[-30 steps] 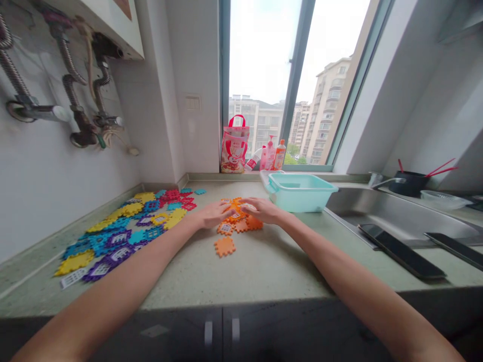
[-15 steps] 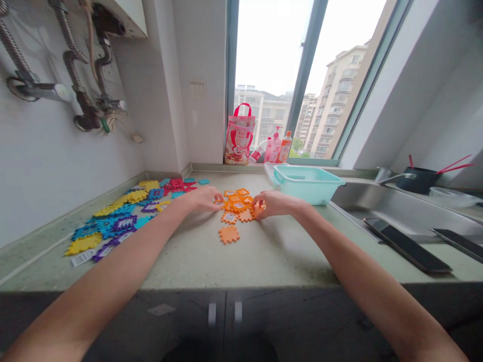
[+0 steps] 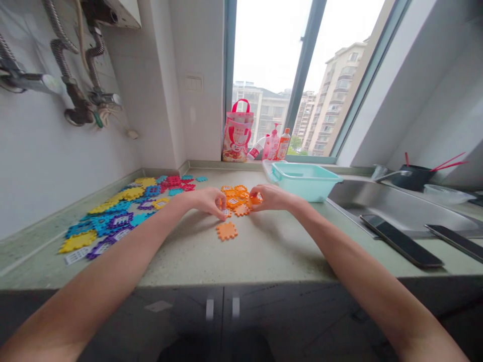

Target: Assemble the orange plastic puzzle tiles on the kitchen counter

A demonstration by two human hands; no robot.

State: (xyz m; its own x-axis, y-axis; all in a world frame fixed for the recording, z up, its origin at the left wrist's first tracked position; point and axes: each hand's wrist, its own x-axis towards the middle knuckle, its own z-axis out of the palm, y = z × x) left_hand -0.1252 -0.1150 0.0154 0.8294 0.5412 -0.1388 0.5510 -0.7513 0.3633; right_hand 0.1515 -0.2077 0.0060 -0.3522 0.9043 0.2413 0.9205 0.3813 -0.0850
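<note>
A small heap of orange interlocking plastic tiles [image 3: 234,202] lies on the countertop between my two hands. My left hand [image 3: 211,202] is at the heap's left side, thumb and fingers closed on the edge of an orange tile with a white window insert [image 3: 227,212]. On the right side, my right hand [image 3: 268,196] grips another orange tile [image 3: 256,199] between thumb and curled fingers, which partly cover it. One plain orange tile [image 3: 227,231] lies flat and apart, just in front of the heap.
Yellow, blue, purple and red tiles [image 3: 121,219] spread along the left wall. A turquoise plastic basin [image 3: 307,188] stands behind my right hand, beside the steel sink [image 3: 362,198]. Two dark phones [image 3: 402,241] lie at the sink's front edge. A pink bag [image 3: 237,136] and bottles [image 3: 277,143] stand by the window.
My left hand has moved slightly forward and down, onto the window tile at the front of the heap. My right hand has lifted a tile a little at the heap's edge. The view has shifted slightly.
</note>
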